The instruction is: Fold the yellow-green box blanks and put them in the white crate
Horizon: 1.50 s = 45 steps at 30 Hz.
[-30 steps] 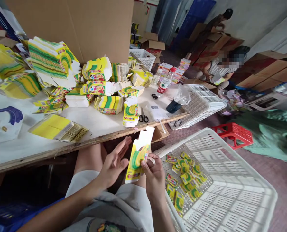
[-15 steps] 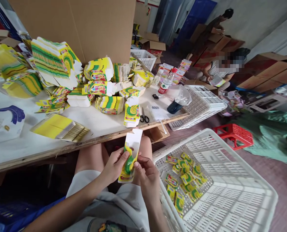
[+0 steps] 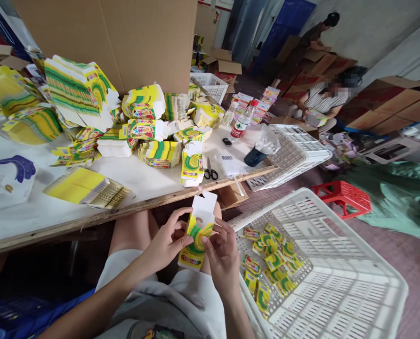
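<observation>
Head view: left hand (image 3: 167,242) and right hand (image 3: 222,256) grasp a small yellow-and-green printed cardboard carton (image 3: 197,233) by its side edges above the lap, fingertips pinching so its white top flap stands free. A white plastic lattice crate (image 3: 337,292) sits near right, within easy reach.

Pale grey shorts (image 3: 187,299), bare forearms (image 3: 100,299)

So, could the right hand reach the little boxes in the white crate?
Probably yes: the white crate stands open-topped beside the right hand, nothing between it and the little boxes, though it and the left hand hold a yellow-green carton.
</observation>
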{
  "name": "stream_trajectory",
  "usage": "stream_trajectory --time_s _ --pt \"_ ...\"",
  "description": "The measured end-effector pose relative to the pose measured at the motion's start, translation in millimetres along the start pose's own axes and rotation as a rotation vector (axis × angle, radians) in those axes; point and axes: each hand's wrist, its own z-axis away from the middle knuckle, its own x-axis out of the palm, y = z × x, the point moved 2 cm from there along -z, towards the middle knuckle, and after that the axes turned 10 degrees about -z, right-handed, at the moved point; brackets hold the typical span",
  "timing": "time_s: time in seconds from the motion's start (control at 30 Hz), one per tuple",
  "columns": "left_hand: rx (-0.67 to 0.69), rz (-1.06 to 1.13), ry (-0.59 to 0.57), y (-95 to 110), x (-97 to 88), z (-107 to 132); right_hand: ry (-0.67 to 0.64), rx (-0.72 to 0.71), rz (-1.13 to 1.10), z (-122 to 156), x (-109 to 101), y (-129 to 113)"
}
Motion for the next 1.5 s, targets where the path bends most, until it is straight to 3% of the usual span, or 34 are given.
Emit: stream_trajectory --time_s 0.13,0.27,0.37,0.47,0.53,0.6,0.7,0.8,0.93,1.1,1.27,1.37,1.43,1.5 --pt "-0.048 0.088 -0.175 7 -9.2 3 -0.174 0.073 -0.024 -4 -10 -6" --pt "-0.076 0.207 -0.271 2 -6.6 5 -0.248 0.104 0.025 -7 -12 -11" --pt "-0.074 0.216 -0.221 -2 -3.5 6 -0.192 0.042 0.02 -7 -9 -13" --pt "-0.046 0.188 -0.246 -2 -2.3 6 -0.131 0.012 -0.007 -7 -8 -12" --pt "-0.025 0.11 -0.241 -2 -3.3 5 -0.144 -0.042 0.067 -8 -10 -14" --pt "-0.013 0.012 -0.161 -3 -5.3 4 -0.173 -0.106 0.162 -10 -13 -17" --pt "0.006 -0.09 -0.072 -4 -5.2 3 -0.231 -0.035 0.241 -13 -15 -16" --pt "0.026 -0.162 -0.089 -2 -1.8 3 -0.212 0.052 0.34 -15 -11 -8" --pt "0.022 -0.151 -0.117 -2 -1.2 4 -0.093 -0.04 0.447 -14 -5 -1" --pt "0.033 -0.152 -0.101 -5 -3.6 5 -0.172 0.006 0.428 -12 0 -1" --pt "0.05 -0.194 -0.083 -2 -4.9 1 -0.098 0.018 0.43 -13 0 2" --pt "0.022 -0.145 -0.059 -4 -7.2 -1 -0.163 0.002 0.375 -14 -2 1" --pt "-0.006 -0.098 -0.064 -4 -4.2 0 -0.205 -0.005 0.327 -14 -5 0" --pt "0.003 -0.101 -0.082 -2 3.5 0 -0.167 -0.003 0.243 -13 -11 -1"
